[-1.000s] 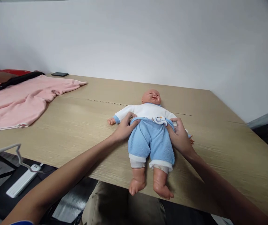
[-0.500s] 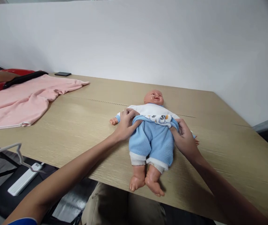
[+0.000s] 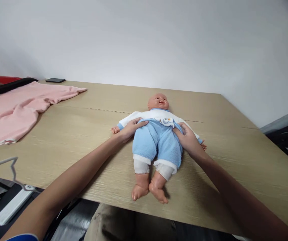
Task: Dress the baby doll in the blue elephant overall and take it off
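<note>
A baby doll (image 3: 159, 103) lies on its back on the table, its feet towards me. It wears a white top (image 3: 146, 115) with blue cuffs and light-blue fleece pants (image 3: 156, 139) with white hems. My left hand (image 3: 131, 129) grips the waistband of the pants at the doll's hip on the left, thumb over the cloth. On the opposite hip my right hand (image 3: 187, 139) pinches the other side of the waistband. Between them, a bunched fold with an embroidered animal face (image 3: 167, 122) shows at the waist. Some of my fingertips are hidden by the cloth.
A pink garment (image 3: 20, 107) is spread on the wooden table (image 3: 88, 140) at the left, beside a red and black object (image 3: 5, 83). Near the wall lies a dark phone-like slab (image 3: 55, 80). A white power strip (image 3: 14, 205) and a cable sit below the front edge.
Both hands have pulled the waistband up, and less of the embroidered face shows. The pants hems sit higher on the legs. The view has shifted slightly to the right.
</note>
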`<state>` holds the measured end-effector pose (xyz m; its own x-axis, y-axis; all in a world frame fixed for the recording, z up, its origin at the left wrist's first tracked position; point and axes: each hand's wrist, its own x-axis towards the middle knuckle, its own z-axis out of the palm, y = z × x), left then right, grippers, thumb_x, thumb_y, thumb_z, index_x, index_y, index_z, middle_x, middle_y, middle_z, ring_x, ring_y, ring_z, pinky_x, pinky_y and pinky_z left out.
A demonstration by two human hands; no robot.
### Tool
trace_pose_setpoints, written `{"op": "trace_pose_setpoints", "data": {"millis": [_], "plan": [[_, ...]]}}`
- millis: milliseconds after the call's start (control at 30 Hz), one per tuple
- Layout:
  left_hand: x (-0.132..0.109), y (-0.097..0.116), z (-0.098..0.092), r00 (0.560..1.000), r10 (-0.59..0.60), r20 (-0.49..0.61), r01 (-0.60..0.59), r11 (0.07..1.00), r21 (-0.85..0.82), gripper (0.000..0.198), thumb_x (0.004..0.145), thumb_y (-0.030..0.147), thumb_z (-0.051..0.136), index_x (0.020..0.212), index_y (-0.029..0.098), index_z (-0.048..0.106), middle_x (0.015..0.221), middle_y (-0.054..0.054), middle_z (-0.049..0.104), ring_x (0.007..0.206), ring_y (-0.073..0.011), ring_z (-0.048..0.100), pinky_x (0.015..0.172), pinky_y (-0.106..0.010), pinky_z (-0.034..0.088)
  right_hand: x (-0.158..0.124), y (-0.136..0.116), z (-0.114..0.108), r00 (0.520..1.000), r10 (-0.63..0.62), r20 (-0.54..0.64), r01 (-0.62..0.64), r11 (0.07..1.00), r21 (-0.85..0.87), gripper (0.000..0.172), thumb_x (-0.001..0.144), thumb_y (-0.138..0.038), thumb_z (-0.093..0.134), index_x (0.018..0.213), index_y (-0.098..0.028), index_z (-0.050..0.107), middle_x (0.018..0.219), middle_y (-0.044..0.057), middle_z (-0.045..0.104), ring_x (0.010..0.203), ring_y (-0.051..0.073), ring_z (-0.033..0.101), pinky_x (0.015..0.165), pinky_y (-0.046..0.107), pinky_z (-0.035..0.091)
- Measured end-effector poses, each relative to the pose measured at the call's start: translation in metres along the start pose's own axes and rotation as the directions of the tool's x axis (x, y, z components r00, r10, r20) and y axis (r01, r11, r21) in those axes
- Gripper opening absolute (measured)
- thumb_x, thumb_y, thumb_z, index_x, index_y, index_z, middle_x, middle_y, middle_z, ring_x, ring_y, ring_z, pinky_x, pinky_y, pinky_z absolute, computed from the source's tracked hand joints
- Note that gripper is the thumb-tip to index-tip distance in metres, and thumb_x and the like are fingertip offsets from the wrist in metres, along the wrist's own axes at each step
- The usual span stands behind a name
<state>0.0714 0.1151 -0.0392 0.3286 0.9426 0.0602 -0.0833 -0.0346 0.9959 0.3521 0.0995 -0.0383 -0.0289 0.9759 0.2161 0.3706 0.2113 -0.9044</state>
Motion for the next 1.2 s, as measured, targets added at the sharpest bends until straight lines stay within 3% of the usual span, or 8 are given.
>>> {"op": "trace_pose_setpoints", "data": {"millis": [267, 400, 500, 633, 733, 867, 1067, 1200], "plan": [[-0.044, 0.008, -0.034, 0.998, -0.03, 0.047, 0.019, 0.973, 0.229, 0.028, 0.097, 0.048, 0.071, 0.099, 0.02, 0.074, 0.103, -0.005, 0.072, 0.102, -0.0268, 0.064, 0.099, -0.04, 0.051, -0.034, 0.007, -0.04, 0.968, 0.102, 0.228, -0.096, 0.995, -0.037, 0.037, 0.086, -0.061, 0.075, 0.085, -0.025, 0.072, 0.096, 0.006, 0.072, 0.103, 0.033, 0.068, 0.097, 0.045, 0.059], [-0.064, 0.012, -0.032, 0.984, -0.077, 0.16, 0.05, 0.985, 0.168, 0.035, 0.088, 0.043, 0.085, 0.113, 0.02, 0.074, 0.115, -0.006, 0.077, 0.114, -0.0294, 0.068, 0.105, -0.042, 0.053, -0.058, 0.019, -0.042, 0.954, 0.128, 0.272, -0.161, 0.982, 0.102, 0.049, 0.079, -0.061, 0.088, 0.11, -0.026, 0.074, 0.121, 0.009, 0.074, 0.118, 0.035, 0.071, 0.11, 0.051, 0.058], [-0.07, 0.012, -0.017, 0.977, -0.127, 0.168, 0.133, 0.991, -0.027, 0.041, 0.085, 0.04, 0.092, 0.117, 0.02, 0.075, 0.12, -0.008, 0.08, 0.121, -0.0311, 0.071, 0.11, -0.044, 0.053, -0.073, 0.02, -0.027, 0.949, 0.183, 0.258, -0.252, 0.931, 0.263, 0.056, 0.085, -0.065, 0.085, 0.125, -0.029, 0.069, 0.133, 0.01, 0.076, 0.129, 0.034, 0.071, 0.117, 0.052, 0.057], [-0.072, 0.006, 0.0, 0.98, -0.194, 0.047, 0.198, 0.918, -0.344, 0.04, 0.083, 0.039, 0.095, 0.113, 0.019, 0.077, 0.119, -0.011, 0.083, 0.12, -0.0324, 0.075, 0.107, -0.043, 0.057, -0.079, 0.013, -0.01, 0.949, 0.247, 0.195, -0.308, 0.853, 0.42, 0.055, 0.094, -0.065, 0.076, 0.136, -0.031, 0.065, 0.137, 0.011, 0.078, 0.131, 0.035, 0.073, 0.113, 0.052, 0.061], [-0.072, 0.003, 0.009, 0.976, -0.217, -0.013, 0.191, 0.881, -0.433, 0.042, 0.08, 0.038, 0.098, 0.111, 0.018, 0.077, 0.116, -0.011, 0.084, 0.117, -0.0326, 0.077, 0.103, -0.041, 0.06, -0.077, 0.006, -0.007, 0.938, 0.299, 0.177, -0.347, 0.807, 0.478, 0.063, 0.091, -0.067, 0.08, 0.14, -0.031, 0.064, 0.137, 0.009, 0.079, 0.134, 0.036, 0.073, 0.11, 0.051, 0.063], [-0.068, 0.004, 0.014, 0.981, -0.192, -0.011, 0.169, 0.887, -0.431, 0.053, 0.073, 0.026, 0.1, 0.12, 0.02, 0.076, 0.116, -0.008, 0.083, 0.115, -0.0312, 0.076, 0.098, -0.037, 0.058, -0.074, -0.001, -0.009, 0.914, 0.364, 0.18, -0.401, 0.746, 0.532, 0.071, 0.082, -0.067, 0.091, 0.139, -0.034, 0.068, 0.136, 0.005, 0.081, 0.138, 0.035, 0.071, 0.113, 0.049, 0.063], [-0.06, 0.001, 0.0, 0.995, -0.085, 0.049, 0.096, 0.94, -0.328, 0.036, 0.075, 0.025, 0.087, 0.109, 0.02, 0.077, 0.115, -0.006, 0.079, 0.114, -0.0287, 0.07, 0.091, -0.032, 0.05, -0.064, 0.011, -0.015, 0.96, 0.25, 0.13, -0.281, 0.821, 0.497, 0.043, 0.089, -0.057, 0.089, 0.124, -0.034, 0.081, 0.146, 0.001, 0.078, 0.155, 0.033, 0.058, 0.132, 0.048, 0.045], [-0.05, 0.002, -0.011, 0.994, -0.025, 0.108, 0.053, 0.961, -0.27, 0.026, 0.071, 0.025, 0.083, 0.095, 0.019, 0.074, 0.098, -0.005, 0.072, 0.1, -0.0266, 0.065, 0.091, -0.035, 0.047, -0.054, 0.014, -0.021, 0.964, 0.195, 0.182, -0.261, 0.83, 0.493, 0.038, 0.089, -0.049, 0.083, 0.123, -0.034, 0.081, 0.142, 0.001, 0.08, 0.155, 0.033, 0.056, 0.133, 0.05, 0.041]]}}
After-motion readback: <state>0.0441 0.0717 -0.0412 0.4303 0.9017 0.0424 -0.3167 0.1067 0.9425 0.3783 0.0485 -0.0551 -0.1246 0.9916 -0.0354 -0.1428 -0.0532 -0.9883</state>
